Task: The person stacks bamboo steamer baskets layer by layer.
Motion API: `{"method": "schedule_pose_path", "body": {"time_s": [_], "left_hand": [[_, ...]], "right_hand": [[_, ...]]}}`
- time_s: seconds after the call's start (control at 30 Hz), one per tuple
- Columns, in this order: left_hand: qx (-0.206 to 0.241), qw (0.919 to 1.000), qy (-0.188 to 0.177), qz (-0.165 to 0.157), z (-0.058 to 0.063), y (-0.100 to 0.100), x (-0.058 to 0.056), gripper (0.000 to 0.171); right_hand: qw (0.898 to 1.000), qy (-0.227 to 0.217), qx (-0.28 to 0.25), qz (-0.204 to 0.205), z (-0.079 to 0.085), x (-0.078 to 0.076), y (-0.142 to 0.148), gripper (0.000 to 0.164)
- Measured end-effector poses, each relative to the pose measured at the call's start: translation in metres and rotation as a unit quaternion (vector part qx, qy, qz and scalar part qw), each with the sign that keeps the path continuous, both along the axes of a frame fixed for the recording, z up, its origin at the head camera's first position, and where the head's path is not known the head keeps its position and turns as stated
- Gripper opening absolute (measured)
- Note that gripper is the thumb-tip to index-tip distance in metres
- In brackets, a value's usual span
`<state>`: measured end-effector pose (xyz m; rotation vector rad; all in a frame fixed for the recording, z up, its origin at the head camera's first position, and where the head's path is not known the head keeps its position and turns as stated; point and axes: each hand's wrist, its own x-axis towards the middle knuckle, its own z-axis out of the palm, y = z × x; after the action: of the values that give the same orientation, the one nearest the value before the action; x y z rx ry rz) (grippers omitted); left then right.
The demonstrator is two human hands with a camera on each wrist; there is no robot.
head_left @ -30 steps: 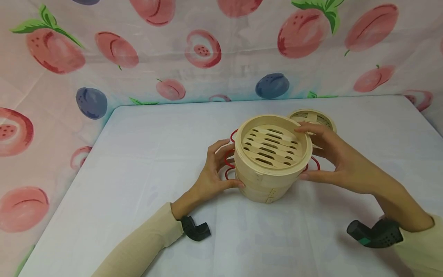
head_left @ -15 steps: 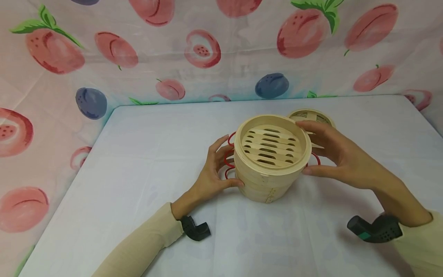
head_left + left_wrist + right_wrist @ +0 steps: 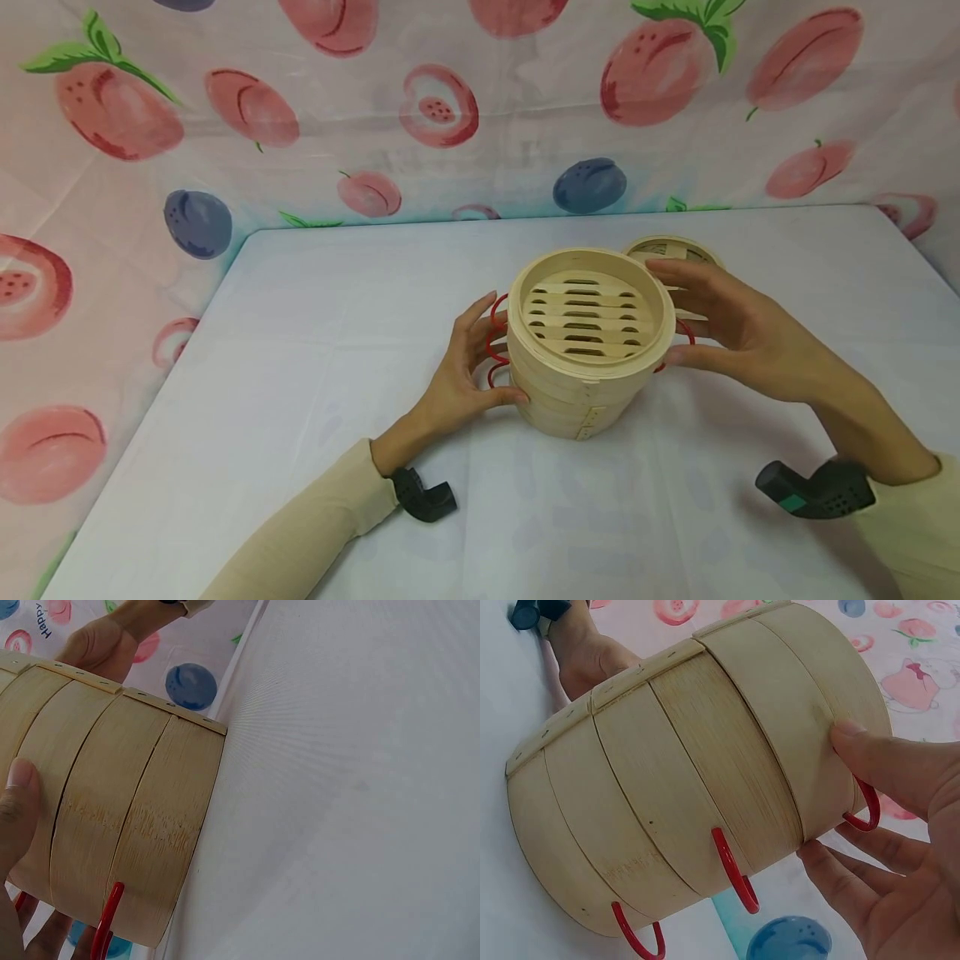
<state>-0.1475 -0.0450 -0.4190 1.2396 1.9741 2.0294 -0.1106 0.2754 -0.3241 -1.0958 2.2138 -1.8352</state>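
Note:
A round stack of bamboo steamer baskets (image 3: 551,408) stands upright on the table, right of centre in the head view. Its top steamer basket (image 3: 588,302) has a slatted floor facing up and a red loop handle (image 3: 870,806) by my right thumb. My left hand (image 3: 457,375) grips the stack's left side, thumb in front and fingers behind among the red handles (image 3: 111,911). On the right, my right hand (image 3: 738,333) holds the top basket between thumb and fingers. In the right wrist view the top basket's vertical seam is offset from the seams below.
Behind the stack on the right lies a woven bamboo lid (image 3: 678,247), partly hidden by the right hand and the basket. A white cloth covers the table (image 3: 360,292). A fruit-patterned cloth (image 3: 517,108) hangs at the back and left.
The top basket has turned counterclockwise seen from above; its slats now run level and its front seam has shifted right. My right hand moved slightly away with it; the left hand stayed.

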Motion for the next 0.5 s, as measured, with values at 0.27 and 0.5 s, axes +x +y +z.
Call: {"method": "schedule_pose_path", "body": {"time_s": [0.27, 0.5], "left_hand": [[-0.007, 0.9999, 0.012, 0.008, -0.0006, 0.0000, -0.0002, 0.106], [-0.006, 0.9996, 0.025, 0.011, -0.0010, 0.0007, -0.0002, 0.119]], "right_hand": [[1.000, 0.000, -0.006, 0.010, -0.0021, -0.0018, 0.0020, 0.077], [1.000, 0.000, -0.007, 0.012, -0.0033, -0.0022, 0.0025, 0.074]]}}
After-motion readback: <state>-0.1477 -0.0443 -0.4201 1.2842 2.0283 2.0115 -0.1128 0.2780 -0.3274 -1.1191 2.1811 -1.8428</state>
